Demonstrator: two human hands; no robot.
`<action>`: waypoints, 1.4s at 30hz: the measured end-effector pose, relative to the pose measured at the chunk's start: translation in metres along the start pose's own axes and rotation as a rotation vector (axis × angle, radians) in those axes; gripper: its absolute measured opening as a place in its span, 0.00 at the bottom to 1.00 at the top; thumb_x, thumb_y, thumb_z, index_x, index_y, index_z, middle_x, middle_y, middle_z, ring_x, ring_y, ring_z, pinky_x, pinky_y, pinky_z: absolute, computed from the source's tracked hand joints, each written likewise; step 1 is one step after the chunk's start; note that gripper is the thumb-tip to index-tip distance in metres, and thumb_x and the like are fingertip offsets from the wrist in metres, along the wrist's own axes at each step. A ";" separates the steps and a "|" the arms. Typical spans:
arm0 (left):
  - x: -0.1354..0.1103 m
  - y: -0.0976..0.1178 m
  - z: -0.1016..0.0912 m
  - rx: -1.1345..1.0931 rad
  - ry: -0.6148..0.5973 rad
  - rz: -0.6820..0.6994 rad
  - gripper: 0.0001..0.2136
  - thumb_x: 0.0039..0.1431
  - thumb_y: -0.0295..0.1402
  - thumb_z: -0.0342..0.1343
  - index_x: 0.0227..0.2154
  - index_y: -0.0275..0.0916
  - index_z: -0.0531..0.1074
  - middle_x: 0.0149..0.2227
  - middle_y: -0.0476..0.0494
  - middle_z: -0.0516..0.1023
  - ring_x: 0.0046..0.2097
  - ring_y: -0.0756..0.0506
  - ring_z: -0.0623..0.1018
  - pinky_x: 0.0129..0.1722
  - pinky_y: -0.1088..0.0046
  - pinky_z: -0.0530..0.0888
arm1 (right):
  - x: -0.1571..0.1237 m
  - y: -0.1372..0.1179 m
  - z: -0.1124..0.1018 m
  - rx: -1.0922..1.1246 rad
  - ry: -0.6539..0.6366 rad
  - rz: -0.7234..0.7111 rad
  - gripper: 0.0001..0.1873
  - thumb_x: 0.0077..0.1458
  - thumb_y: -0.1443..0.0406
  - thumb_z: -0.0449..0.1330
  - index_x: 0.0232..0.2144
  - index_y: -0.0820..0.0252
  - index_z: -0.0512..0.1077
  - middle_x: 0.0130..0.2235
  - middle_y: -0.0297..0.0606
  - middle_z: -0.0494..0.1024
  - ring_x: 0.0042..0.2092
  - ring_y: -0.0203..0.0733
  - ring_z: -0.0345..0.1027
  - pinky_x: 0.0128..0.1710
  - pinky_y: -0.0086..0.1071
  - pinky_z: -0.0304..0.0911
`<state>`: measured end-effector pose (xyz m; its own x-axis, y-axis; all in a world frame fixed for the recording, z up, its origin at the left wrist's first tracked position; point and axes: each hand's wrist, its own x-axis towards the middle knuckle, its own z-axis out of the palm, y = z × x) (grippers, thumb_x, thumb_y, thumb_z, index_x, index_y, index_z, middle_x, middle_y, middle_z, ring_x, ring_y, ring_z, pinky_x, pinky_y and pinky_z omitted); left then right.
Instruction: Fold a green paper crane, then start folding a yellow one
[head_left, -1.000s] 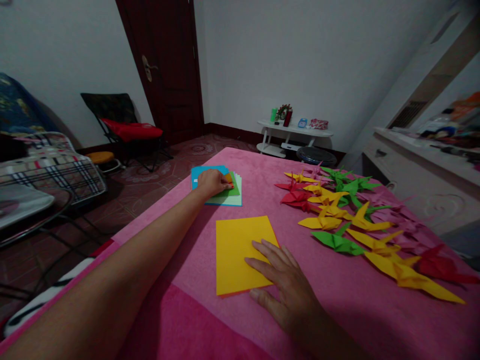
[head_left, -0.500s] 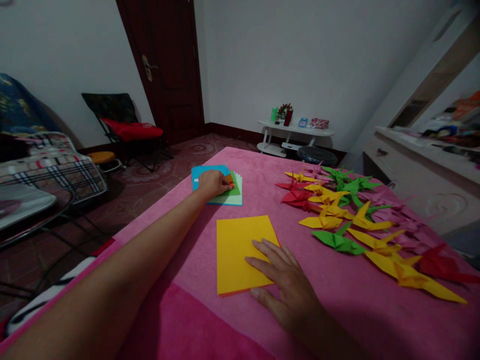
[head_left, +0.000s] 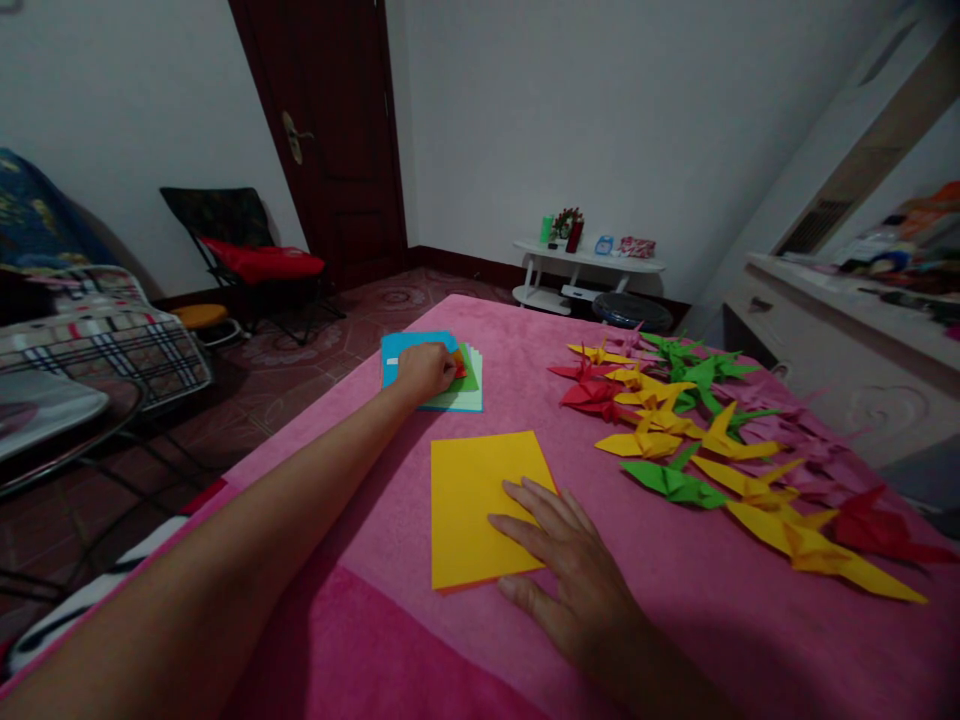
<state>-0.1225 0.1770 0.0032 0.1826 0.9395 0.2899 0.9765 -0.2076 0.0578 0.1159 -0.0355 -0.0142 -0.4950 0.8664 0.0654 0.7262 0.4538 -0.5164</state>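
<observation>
My left hand [head_left: 426, 370] reaches to a stack of coloured origami paper [head_left: 463, 400] with blue, green and pale sheets. Its fingers are closed at small orange, red and green paper pieces [head_left: 465, 372] on the stack; the fingertips are partly hidden. Nearer me lies a square yellow sheet of paper [head_left: 472, 500], with an orange edge showing beneath. My right hand [head_left: 562, 570] is open, fingers spread, resting on the yellow sheet's right side. To its right sit several folded paper cranes [head_left: 675, 485] in yellow, green, red and pink.
A pink cloth [head_left: 375, 520] covers the table. Beyond it, a white side table [head_left: 592, 256] bears bottles and a plant, with a dark round stool [head_left: 631, 310] beside it. A folding chair [head_left: 255, 240] stands by the door; a cluttered cabinet [head_left: 840, 320] is at right.
My left fingers have curled in tighter at the paper stack. My right hand and the yellow sheet keep their places; the view has shifted slightly.
</observation>
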 end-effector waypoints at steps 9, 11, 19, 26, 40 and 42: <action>-0.021 0.010 0.001 0.117 0.140 0.160 0.15 0.66 0.31 0.37 0.42 0.34 0.70 0.46 0.33 0.72 0.45 0.41 0.73 0.40 0.67 0.67 | 0.000 0.002 0.002 0.002 -0.002 -0.012 0.26 0.53 0.54 0.60 0.55 0.45 0.68 0.64 0.37 0.59 0.64 0.54 0.50 0.62 0.57 0.42; -0.020 0.010 0.003 0.111 0.090 0.124 0.13 0.66 0.30 0.38 0.43 0.34 0.68 0.42 0.35 0.74 0.42 0.41 0.75 0.37 0.68 0.67 | -0.001 0.001 0.001 -0.002 0.000 -0.011 0.25 0.54 0.54 0.59 0.55 0.45 0.68 0.64 0.37 0.60 0.64 0.53 0.51 0.62 0.57 0.42; -0.046 0.037 -0.049 0.138 0.099 0.185 0.16 0.67 0.37 0.37 0.41 0.37 0.70 0.41 0.37 0.78 0.38 0.40 0.77 0.31 0.69 0.64 | -0.001 -0.001 0.001 0.041 0.043 -0.026 0.25 0.52 0.55 0.61 0.53 0.45 0.70 0.63 0.38 0.62 0.64 0.53 0.52 0.62 0.57 0.41; -0.145 0.087 -0.076 0.025 -0.113 0.577 0.14 0.64 0.32 0.41 0.41 0.42 0.72 0.33 0.41 0.79 0.32 0.44 0.76 0.27 0.69 0.65 | 0.000 0.009 0.004 0.479 0.538 0.147 0.11 0.57 0.62 0.56 0.32 0.58 0.77 0.41 0.44 0.78 0.45 0.45 0.71 0.48 0.41 0.67; -0.114 0.057 -0.037 -0.383 -0.313 0.440 0.42 0.38 0.53 0.65 0.57 0.38 0.64 0.52 0.33 0.72 0.51 0.34 0.73 0.48 0.61 0.70 | 0.001 0.019 0.003 0.530 0.648 0.248 0.10 0.53 0.61 0.58 0.38 0.57 0.74 0.49 0.43 0.69 0.50 0.47 0.66 0.47 0.41 0.67; -0.099 0.046 -0.030 -0.407 -0.270 0.397 0.33 0.48 0.51 0.60 0.56 0.41 0.65 0.49 0.37 0.75 0.49 0.38 0.74 0.48 0.64 0.70 | 0.000 0.020 0.004 0.493 0.624 0.246 0.11 0.53 0.61 0.58 0.38 0.56 0.74 0.49 0.43 0.69 0.51 0.47 0.65 0.48 0.42 0.66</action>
<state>-0.0989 0.0660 0.0060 0.5969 0.7940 0.1153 0.7162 -0.5921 0.3694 0.1287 -0.0270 -0.0277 0.1112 0.9512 0.2878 0.4151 0.2186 -0.8831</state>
